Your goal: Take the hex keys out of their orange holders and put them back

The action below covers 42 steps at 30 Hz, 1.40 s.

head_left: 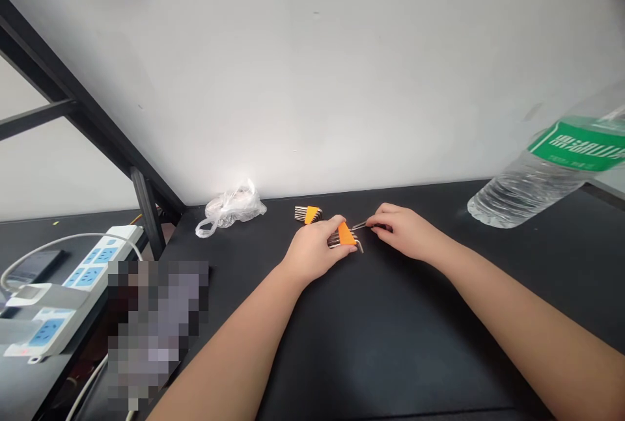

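On the black table, my left hand (317, 248) grips an orange hex key holder (346, 234) with several silver L-shaped keys in it. My right hand (398, 229), just to the right, pinches a thin metal hex key (359, 226) whose far end reaches the orange holder. Whether that end sits inside the holder is too small to tell. Just behind my left hand lies a second orange holder (312, 215) with several keys, partly hidden by the hand.
A crumpled clear plastic bag (233, 206) lies by the wall at left. At right stands a large water bottle (541, 167) with a green label. White power strips (97, 265), cables and a black metal frame (146, 213) are on the left, near a pixelated patch.
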Motion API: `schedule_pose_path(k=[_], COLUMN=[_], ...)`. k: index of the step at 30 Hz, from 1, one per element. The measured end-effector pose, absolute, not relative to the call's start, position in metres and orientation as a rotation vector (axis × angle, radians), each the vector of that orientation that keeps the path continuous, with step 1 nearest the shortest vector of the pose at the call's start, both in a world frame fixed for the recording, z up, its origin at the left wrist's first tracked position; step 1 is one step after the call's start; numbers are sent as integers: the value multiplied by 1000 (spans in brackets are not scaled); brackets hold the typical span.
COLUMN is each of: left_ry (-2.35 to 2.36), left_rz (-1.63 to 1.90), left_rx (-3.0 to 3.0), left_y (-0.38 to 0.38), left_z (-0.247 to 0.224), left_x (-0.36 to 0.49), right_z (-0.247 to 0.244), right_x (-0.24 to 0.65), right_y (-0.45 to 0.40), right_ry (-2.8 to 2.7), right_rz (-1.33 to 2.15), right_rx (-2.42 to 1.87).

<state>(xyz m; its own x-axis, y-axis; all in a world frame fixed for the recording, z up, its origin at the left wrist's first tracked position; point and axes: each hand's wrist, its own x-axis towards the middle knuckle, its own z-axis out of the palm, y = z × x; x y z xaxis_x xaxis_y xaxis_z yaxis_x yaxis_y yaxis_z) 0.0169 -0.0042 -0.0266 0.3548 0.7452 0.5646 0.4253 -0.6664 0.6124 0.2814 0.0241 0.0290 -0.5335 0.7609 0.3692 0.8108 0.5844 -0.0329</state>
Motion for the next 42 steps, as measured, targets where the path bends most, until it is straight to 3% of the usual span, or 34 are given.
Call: schedule_pose_path(k=[8, 16, 32, 38, 42], left_ry=[1020, 1015, 994, 952, 922], left_rz=[1195, 1224, 1228, 1225, 1261], left_rx=[2292, 2304, 2316, 2380, 2475], left_y=[-4, -5, -2, 2, 1], left_z=[-26, -26, -28, -32, -30], left_x=[16, 17, 17, 18, 19], right_z=[29, 43, 48, 47, 44], right_x=[274, 259, 261, 258, 247], right_y=[3, -8, -12, -19, -26], right_ry=[-2512, -2380, -2401, -2451, -2476], right_rz=[-256, 149, 48, -152, -24], right_rx=[-1591, -1352, -1205, -1153, -1150])
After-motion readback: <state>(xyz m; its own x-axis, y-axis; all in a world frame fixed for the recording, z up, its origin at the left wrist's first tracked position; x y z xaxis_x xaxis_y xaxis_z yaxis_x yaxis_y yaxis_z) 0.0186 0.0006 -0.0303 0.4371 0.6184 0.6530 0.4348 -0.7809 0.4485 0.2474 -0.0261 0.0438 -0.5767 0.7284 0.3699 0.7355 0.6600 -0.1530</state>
